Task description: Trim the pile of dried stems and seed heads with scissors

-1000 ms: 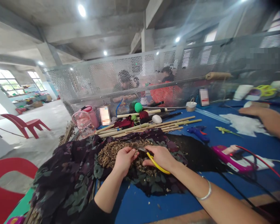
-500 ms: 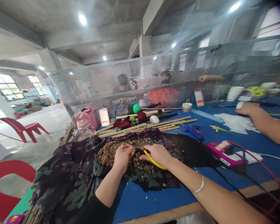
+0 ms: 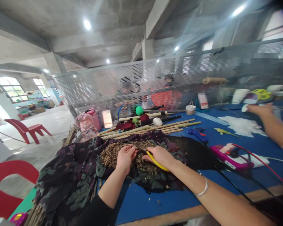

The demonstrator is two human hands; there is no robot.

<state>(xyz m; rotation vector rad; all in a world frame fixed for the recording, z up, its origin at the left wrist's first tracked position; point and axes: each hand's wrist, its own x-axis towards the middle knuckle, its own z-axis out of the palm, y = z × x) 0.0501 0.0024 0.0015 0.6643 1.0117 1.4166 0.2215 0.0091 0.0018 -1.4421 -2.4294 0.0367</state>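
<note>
My right hand point(image 3: 158, 154) is closed around a pair of scissors with yellow handles point(image 3: 157, 161), their blades pointing left. At the blade tips, my left hand point(image 3: 125, 157) pinches something too small to make out. Both hands are over a heap of dried brown plant bits point(image 3: 109, 153), which look like short cut pieces. Under the heap lies a dark floral cloth point(image 3: 68, 175), spread across the table and hanging over its left side.
Behind the heap lie bamboo sticks point(image 3: 176, 128), a green ball point(image 3: 139, 110) and a white ball point(image 3: 157, 121). A pink bag point(image 3: 86, 124) stands back left. On the right are a blue glue gun point(image 3: 198, 134), a magenta power strip point(image 3: 226, 157) and a co-worker's hand point(image 3: 261, 110).
The view has shifted slightly. At the right, the co-worker's hand has turned and its fingers now show around a white object. My hands and the scissors keep nearly the same place over the heap.
</note>
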